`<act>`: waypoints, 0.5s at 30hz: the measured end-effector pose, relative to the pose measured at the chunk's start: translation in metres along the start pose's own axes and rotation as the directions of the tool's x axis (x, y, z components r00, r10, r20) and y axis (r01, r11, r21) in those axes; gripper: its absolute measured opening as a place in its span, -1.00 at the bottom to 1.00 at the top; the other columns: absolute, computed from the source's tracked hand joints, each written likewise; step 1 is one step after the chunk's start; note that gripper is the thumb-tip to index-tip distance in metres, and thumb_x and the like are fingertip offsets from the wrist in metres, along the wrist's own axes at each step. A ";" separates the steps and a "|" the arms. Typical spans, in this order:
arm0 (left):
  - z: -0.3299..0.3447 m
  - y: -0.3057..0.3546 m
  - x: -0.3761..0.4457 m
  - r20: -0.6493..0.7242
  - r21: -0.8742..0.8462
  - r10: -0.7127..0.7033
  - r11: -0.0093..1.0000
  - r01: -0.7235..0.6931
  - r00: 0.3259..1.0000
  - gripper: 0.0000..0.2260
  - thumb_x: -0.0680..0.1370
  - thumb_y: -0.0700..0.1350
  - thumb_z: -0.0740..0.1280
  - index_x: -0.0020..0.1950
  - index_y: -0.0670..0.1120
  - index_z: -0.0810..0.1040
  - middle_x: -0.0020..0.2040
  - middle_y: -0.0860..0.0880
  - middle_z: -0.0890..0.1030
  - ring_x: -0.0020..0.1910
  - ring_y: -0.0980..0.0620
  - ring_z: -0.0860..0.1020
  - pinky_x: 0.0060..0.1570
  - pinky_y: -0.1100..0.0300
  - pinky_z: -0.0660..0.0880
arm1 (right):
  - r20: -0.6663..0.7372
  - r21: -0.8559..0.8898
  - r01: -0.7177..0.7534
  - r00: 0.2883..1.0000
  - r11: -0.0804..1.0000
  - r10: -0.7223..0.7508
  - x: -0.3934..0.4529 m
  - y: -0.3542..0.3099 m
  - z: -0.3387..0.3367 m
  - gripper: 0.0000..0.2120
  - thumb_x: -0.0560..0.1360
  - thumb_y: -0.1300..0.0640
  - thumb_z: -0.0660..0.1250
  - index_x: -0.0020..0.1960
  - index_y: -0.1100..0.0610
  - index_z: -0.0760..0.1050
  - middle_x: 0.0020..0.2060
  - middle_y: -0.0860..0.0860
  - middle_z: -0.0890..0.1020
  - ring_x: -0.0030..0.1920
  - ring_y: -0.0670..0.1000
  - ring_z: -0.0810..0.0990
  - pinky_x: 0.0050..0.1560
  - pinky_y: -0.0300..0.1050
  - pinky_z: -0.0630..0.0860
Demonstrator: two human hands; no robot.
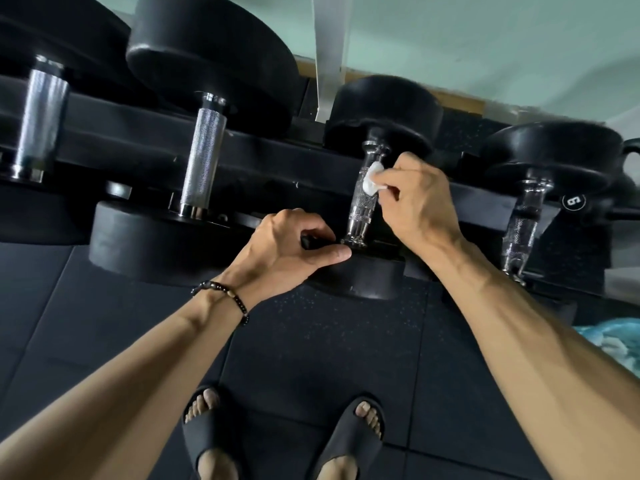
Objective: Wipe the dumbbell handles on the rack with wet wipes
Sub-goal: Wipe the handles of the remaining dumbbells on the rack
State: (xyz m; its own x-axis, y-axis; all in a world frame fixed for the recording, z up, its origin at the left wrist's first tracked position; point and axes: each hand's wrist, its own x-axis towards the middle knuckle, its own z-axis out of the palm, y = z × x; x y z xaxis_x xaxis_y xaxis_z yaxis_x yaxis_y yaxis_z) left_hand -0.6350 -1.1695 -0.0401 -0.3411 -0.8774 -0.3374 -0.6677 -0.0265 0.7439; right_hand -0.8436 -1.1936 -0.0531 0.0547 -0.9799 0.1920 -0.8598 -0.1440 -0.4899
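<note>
Dumbbell handle (365, 192) runs near-to-far, tilted.

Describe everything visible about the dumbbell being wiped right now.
The dumbbell lies on the black rack, third from the left, with its handle pointing toward the camera. Its handle looks like shiny knurled chrome with smooth collars at both ends; its two round heads are matte black, rubber-like. The right hand presses a small white wet wipe against the handle's upper part. The left hand grips the rim of the near head.
</note>
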 end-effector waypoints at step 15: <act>0.006 0.007 -0.005 -0.041 0.043 -0.001 0.999 0.003 0.999 -0.75 0.41 0.23 0.44 -0.08 0.09 0.64 -0.10 0.14 0.57 -0.11 0.21 0.52 -0.17 0.29 0.43 | 0.337 0.253 -0.320 0.914 0.913 0.227 -0.032 -0.005 -0.004 -0.74 0.45 0.20 0.47 -0.30 -0.14 0.62 -0.31 -0.13 0.59 -0.30 -0.19 0.56 -0.30 -0.38 0.37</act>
State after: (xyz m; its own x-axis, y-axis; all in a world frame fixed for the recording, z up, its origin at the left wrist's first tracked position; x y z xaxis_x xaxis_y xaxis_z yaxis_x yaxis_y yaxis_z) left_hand -0.6416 -1.1627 -0.0369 -0.3133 -0.8961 -0.3144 -0.6962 -0.0084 0.7178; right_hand -0.8436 -1.1608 -0.0536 0.0260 -0.9746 -0.2222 -0.6739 0.1471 -0.7240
